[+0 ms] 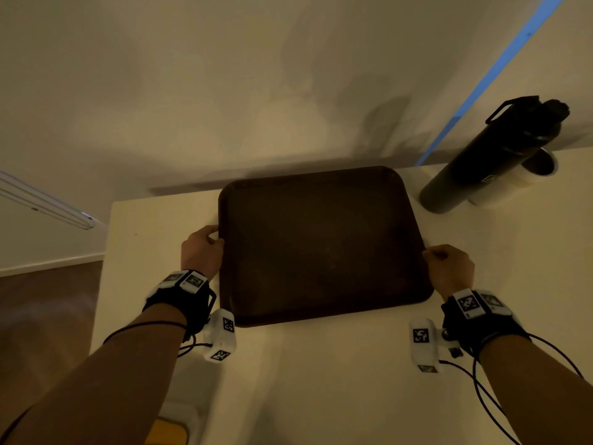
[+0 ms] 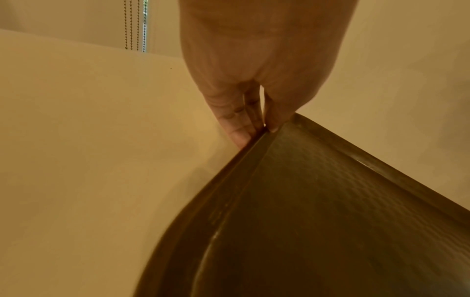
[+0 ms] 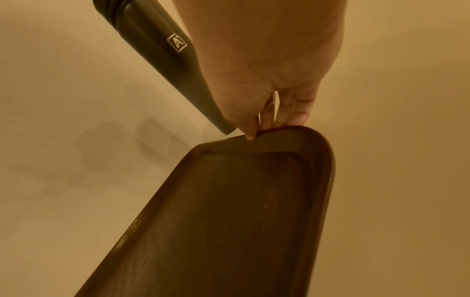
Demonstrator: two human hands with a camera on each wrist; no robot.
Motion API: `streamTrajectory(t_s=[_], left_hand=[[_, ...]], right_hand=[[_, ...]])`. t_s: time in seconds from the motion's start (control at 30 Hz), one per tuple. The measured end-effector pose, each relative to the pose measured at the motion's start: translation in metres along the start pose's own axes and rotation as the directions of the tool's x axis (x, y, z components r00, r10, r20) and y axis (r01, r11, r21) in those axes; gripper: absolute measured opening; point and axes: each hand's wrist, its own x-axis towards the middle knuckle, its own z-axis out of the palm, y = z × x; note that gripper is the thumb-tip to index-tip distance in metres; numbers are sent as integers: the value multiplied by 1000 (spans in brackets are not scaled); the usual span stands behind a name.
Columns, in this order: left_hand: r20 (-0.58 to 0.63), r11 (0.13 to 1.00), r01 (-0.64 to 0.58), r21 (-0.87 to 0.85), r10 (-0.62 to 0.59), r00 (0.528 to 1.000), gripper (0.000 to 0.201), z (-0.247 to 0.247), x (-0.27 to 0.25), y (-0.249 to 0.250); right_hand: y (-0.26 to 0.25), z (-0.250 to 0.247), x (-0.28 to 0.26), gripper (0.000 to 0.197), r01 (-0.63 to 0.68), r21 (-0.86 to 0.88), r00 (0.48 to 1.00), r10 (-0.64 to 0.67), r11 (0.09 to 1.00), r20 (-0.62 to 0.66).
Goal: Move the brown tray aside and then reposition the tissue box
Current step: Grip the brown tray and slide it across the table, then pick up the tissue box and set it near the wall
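An empty brown tray (image 1: 321,245) lies on the white table (image 1: 321,380) near the wall. My left hand (image 1: 202,248) pinches the tray's left rim, thumb on top and fingers underneath, as the left wrist view shows at the rim (image 2: 264,130). My right hand (image 1: 447,268) grips the right rim the same way, with its thumb over the edge (image 3: 251,134). The tray (image 3: 229,221) fills the lower part of both wrist views. No tissue box is in view.
A tall black bottle (image 1: 494,155) stands at the back right, close to the tray's far right corner, with a white cup (image 1: 519,181) beside it. The table's left edge (image 1: 102,277) drops to the floor. A yellow-and-white object (image 1: 173,428) shows at the bottom.
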Motion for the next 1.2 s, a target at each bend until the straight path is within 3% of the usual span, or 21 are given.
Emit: streamTrajectory(t_s=[0.3,0.47,0.57,0.63,0.7,0.8,0.9,1.07,1.2], left_hand=[[0,997,55,-55,-55,998,45,-3,0,-8],[-23,976,100,-196,-107,994,38,-30,-28,-13],[3,934,145,-327,-152,988,31,-51,-66,-13],[6,908,138,-396,-148,989,21,-68,-98,-13],[-9,894,107,-436,-124,992,10,-87,-130,-16],[-59,892,85,-444,-123,991,9,-116,-180,-33],[-132,900,136,-415,-207,969,12,-133,-222,-65],[-248,859,283,-427,-413,876,17,-127,-262,-125],[-136,758,426,-494,-551,824,29,-113,-282,-163]], right_hand=[[1,-2,-4,35,-30,53,999,32,998,-43],[-24,-1,-46,35,249,92,960,-232,964,-159],[-49,16,-90,31,326,134,941,-334,936,45],[-62,32,-126,29,373,177,882,-408,911,236],[-71,49,-163,26,447,212,781,-495,869,381],[-72,68,-220,24,485,299,644,-567,822,513],[-60,88,-266,26,461,331,539,-556,823,633],[-41,113,-310,35,432,311,483,-509,847,713],[-39,125,-334,42,367,298,474,-453,881,755]])
